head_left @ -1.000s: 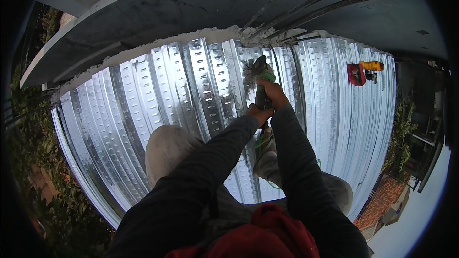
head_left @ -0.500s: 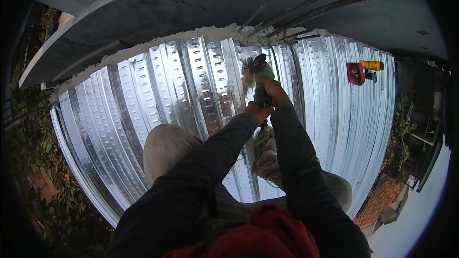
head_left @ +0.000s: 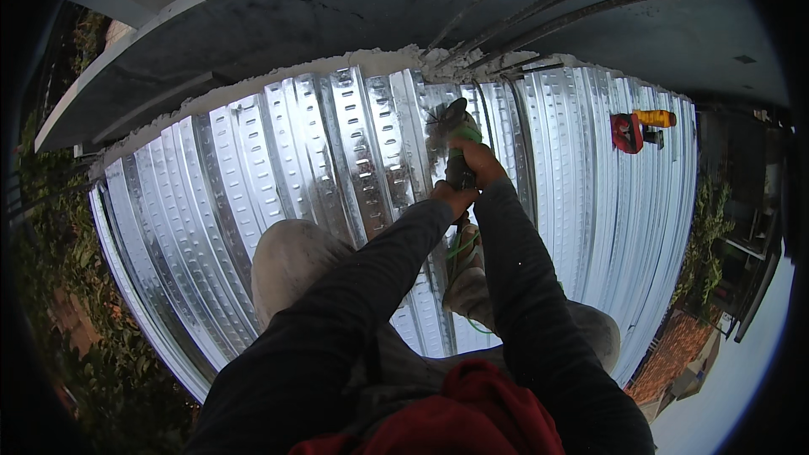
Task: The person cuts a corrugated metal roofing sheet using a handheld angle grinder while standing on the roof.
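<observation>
An angle grinder (head_left: 460, 170), green at the head and dark along the body, is held over ribbed metal decking (head_left: 240, 139), near its upper edge. Its disc (head_left: 456, 113) points away from the person; whether it touches the metal cannot be told. Both hands grip the tool: the right hand (head_left: 482, 162) just behind the head, the left hand (head_left: 455, 197) farther back. A green cord (head_left: 461, 248) lies near the person's foot. Rebars (head_left: 539, 2) slant along the grey wall (head_left: 354, 4) beyond. Well to the right, a red-and-yellow tool (head_left: 627, 132) rests on the decking.
</observation>
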Demonstrator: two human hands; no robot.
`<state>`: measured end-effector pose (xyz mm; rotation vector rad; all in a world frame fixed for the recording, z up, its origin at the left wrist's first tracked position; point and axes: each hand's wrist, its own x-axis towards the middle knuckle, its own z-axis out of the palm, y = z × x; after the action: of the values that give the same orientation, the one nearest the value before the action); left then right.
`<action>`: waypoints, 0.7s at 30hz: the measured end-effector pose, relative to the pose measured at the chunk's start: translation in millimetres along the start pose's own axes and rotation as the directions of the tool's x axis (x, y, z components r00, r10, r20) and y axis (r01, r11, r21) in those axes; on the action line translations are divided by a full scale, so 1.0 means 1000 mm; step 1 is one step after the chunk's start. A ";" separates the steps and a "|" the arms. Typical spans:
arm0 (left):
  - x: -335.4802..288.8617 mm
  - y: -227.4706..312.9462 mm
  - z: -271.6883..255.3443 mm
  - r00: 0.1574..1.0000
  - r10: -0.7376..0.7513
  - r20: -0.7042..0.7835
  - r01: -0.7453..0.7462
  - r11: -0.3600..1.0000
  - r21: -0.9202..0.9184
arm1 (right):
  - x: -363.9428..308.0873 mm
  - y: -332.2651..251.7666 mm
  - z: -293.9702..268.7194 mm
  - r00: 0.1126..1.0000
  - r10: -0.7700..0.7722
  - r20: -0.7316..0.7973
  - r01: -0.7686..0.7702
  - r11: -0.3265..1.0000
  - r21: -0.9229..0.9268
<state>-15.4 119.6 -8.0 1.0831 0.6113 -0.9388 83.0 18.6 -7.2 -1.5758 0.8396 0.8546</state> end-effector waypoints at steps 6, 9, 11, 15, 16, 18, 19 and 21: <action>-0.008 0.008 0.002 1.000 0.000 0.017 0.001 0.999 -0.033 | 0.006 0.003 -0.002 1.000 -0.018 -0.015 0.018 1.000 0.006; -0.006 0.009 -0.001 1.000 -0.007 -0.006 0.007 1.000 0.002 | 0.007 0.003 -0.002 1.000 -0.017 0.009 0.017 1.000 0.011; -0.003 0.005 -0.002 1.000 -0.005 -0.022 0.005 1.000 0.026 | 0.005 0.003 -0.001 1.000 -0.007 0.028 0.007 1.000 0.016; -0.002 -0.001 -0.004 0.999 -0.001 -0.039 0.003 0.999 0.048 | 0.000 0.004 0.004 1.000 0.026 0.009 -0.026 0.998 0.053; -0.003 -0.001 -0.004 0.999 -0.008 -0.044 0.010 0.999 0.053 | -0.002 0.004 0.006 1.000 0.025 0.010 -0.025 0.998 0.050; -0.001 -0.004 -0.004 0.999 0.000 -0.034 0.001 0.999 0.053 | -0.003 0.006 0.004 1.000 0.013 0.015 -0.014 0.999 0.040; 0.000 -0.006 -0.003 1.000 0.004 -0.029 -0.003 0.999 0.053 | -0.002 0.007 0.004 1.000 0.006 0.023 -0.007 0.999 0.035; 0.000 -0.007 -0.004 1.000 -0.012 -0.019 0.012 1.000 0.026 | -0.001 0.009 0.004 0.999 0.004 0.036 -0.005 0.999 0.031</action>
<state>-21.7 122.1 -12.5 1.1135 0.6232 -0.9499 74.5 21.5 -11.3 -1.5274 0.8273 0.8667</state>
